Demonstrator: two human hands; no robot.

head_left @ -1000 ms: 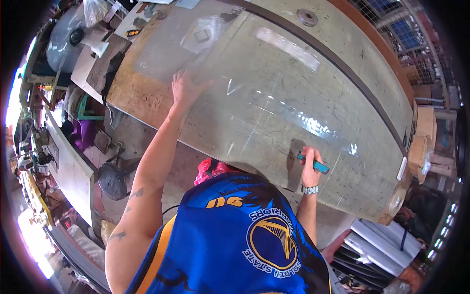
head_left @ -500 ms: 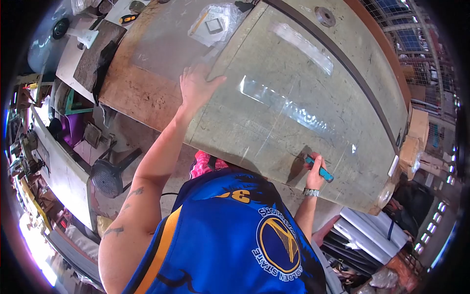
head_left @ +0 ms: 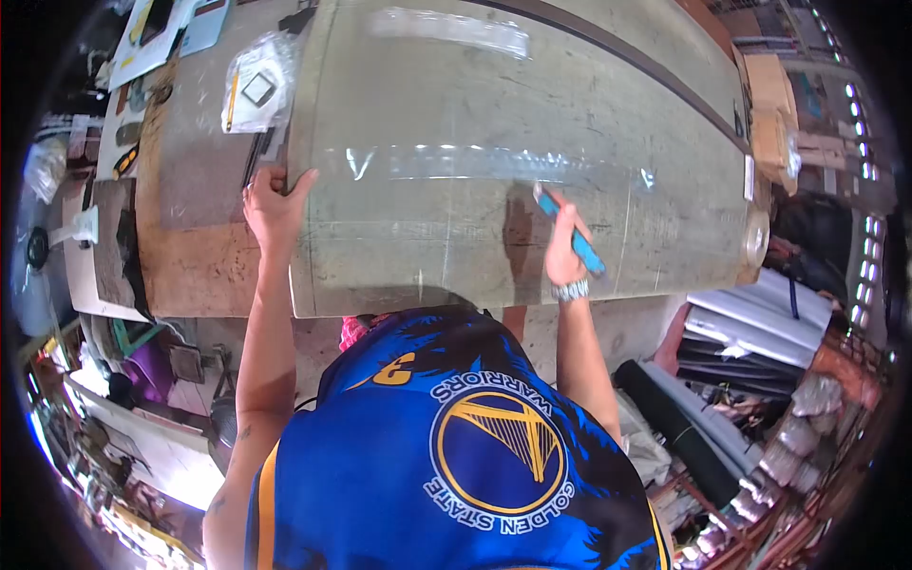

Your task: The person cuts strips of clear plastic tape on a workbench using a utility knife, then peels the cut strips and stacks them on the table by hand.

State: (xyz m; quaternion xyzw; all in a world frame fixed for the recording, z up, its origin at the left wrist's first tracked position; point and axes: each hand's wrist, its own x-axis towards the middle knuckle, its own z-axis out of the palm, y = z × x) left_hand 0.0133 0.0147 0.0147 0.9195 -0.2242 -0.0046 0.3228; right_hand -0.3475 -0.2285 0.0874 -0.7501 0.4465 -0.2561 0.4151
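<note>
My right hand is closed around a teal utility knife, whose tip points up and away over the grey-green work board. Just beyond that tip lies a strip of clear plastic, flat and shiny across the board. At the board's left edge rests my left hand, its thumb apart from the bent fingers. Dark thin strips lie right beside those fingertips; whether they touch is unclear. I see nothing held in the left hand.
A second clear plastic strip lies farther back, before a dark curved bar. A plastic bag sits at the left. Cardboard boxes stand right, and rolls of sheet material lie below the table edge.
My view has turned and shifted right. The right hand has moved the knife from the board's near edge up toward the plastic strip. My left hand's fingers have gone from flat to bent.
</note>
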